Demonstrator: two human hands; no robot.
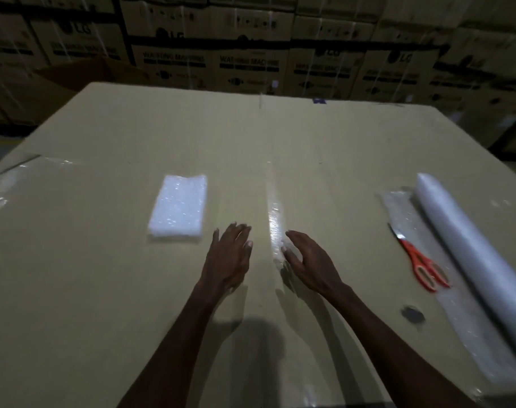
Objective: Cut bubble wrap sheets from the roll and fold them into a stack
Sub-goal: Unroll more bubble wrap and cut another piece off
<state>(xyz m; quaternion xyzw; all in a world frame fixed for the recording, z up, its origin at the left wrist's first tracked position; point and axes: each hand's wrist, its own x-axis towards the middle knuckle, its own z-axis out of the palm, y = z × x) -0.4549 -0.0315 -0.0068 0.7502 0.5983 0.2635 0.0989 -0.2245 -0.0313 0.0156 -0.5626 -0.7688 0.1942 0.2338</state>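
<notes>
A folded stack of white bubble wrap (178,206) lies left of centre on the big cardboard box top (103,275). The bubble wrap roll (468,254) lies along the right side, with a loose flat length of wrap (398,210) spread beside it. Orange-handled scissors (421,262) rest on that loose wrap. My left hand (230,254) hovers over the box just right of the stack, fingers straight, holding nothing. My right hand (306,257) is beside it, fingers relaxed and empty, over the shiny tape seam (275,219).
A small dark round object (412,314) sits near the roll at the lower right. Clear tape shines at the box's left edge (3,187). Stacked appliance cartons (250,63) form a wall behind the box.
</notes>
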